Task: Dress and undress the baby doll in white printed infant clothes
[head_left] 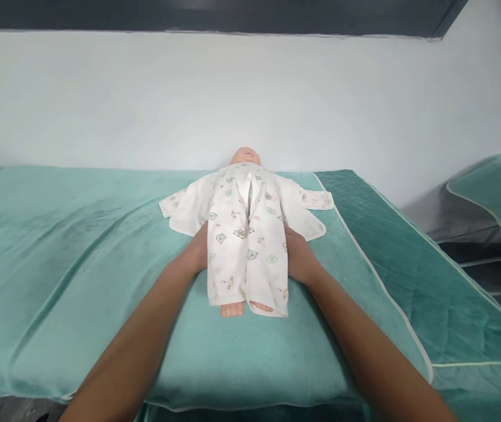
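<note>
While toes poke from printed trousers, the left hand and right hand flank the legs, grip too hidden to tell, where uneven tugging could twist the cloth or rumple the shirt on the doll lying face-up across a green blanket.

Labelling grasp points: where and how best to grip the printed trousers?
Probably by both leg hems of the printed trousers, from the near side: these open edges face the camera, toes showing there. Left hand and right hand sit higher, outside.
</note>
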A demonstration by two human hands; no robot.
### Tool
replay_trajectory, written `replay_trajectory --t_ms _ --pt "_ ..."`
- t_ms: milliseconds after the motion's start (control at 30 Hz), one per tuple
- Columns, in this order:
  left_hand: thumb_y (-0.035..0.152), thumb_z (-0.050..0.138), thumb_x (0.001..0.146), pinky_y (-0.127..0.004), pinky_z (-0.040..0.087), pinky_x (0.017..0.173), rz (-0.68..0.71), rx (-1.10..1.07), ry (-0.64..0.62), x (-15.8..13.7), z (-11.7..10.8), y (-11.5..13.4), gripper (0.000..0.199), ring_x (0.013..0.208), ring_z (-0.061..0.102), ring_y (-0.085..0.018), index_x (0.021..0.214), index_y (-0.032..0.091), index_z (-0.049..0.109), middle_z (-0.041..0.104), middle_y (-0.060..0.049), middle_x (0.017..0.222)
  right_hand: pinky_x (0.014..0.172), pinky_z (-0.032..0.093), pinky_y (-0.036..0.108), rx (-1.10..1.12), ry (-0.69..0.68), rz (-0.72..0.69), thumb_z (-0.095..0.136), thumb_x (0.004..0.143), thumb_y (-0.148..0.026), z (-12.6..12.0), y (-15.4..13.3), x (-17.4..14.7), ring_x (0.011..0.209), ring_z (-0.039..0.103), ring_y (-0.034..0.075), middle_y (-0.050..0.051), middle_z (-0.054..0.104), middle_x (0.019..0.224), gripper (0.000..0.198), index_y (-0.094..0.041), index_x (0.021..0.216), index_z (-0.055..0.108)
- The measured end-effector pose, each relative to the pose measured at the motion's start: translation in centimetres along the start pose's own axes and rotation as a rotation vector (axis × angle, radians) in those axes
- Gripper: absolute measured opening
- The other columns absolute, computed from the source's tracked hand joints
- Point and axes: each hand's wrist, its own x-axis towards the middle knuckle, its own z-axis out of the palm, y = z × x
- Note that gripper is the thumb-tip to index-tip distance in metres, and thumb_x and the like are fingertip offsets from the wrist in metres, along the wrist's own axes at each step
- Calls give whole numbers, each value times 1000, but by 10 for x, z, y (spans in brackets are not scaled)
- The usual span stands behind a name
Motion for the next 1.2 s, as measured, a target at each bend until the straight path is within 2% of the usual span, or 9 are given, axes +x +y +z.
replay_trajectory --t_ms 67,167,367,533,700,900,1000,1100,1200 --pt "37 62 78 -42 56 84 -27 4 2 0 -1 4 32 99 65 -31 103 18 67 72 -10 108 81 53 37 29 19 9 63 85 -26 -1 -2 1 98 65 25 9 68 110 16 -23 97 73" --pt "37 59 79 -39 57 78 -24 40 39 0 0 7 28 95 65 -29 99 19 67 72 -9 106 79 52 36 46 30 8 62 86 -25 -2 -4 1 93 65 24 8 68 106 15 -23 95 73" --pt "34 47 85 -42 56 79 34 153 135 -1 2 -8 26 98 64 -30 91 19 68 72 -9 105 78 51 34 102 31 2 64 84 -22 -3 -6 2 91 64 22 6 67 103 12 -25 91 73" --pt "35 51 84 -40 55 77 193 195 159 -13 -2 -15 26 91 65 -27 95 18 67 72 -10 102 73 50 32 114 29 4 62 85 -21 -3 -4 2 85 63 20 5 66 95 12 -24 88 73" --pt "30 50 86 -38 54 75 330 328 170 -31 -7 -17 21 86 65 -25 81 19 67 69 -9 89 77 50 32 105 -23 13 62 81 -18 -2 -1 0 92 64 22 5 68 100 12 -23 85 72" --pt "34 50 86 -40 51 82 280 344 -4 -36 -10 -14 23 91 64 -26 80 21 69 69 -9 92 67 45 28 -20 -156 81 56 76 -14 -6 -1 -3 72 62 19 2 68 74 13 -20 67 64" --pt "37 51 84 -40 50 85 186 291 -62 -35 -11 -9 25 95 63 -27 85 22 71 69 -10 95 63 41 27 -32 -175 120 52 75 -14 -8 -4 -3 64 58 17 0 65 67 15 -19 62 59" --pt "34 49 84 -38 50 81 47 222 -23 -33 -13 -8 26 93 63 -25 92 21 71 70 -8 98 60 39 27 -39 -111 204 52 79 -20 -9 -7 -2 61 55 16 -1 64 64 17 -19 64 60" --pt "32 45 85 -35 49 79 -102 145 114 -31 -15 -11 28 86 62 -22 92 21 70 71 -5 95 61 40 28 -16 101 329 50 84 -28 -11 -3 -2 61 55 16 -1 64 65 20 -20 80 68"
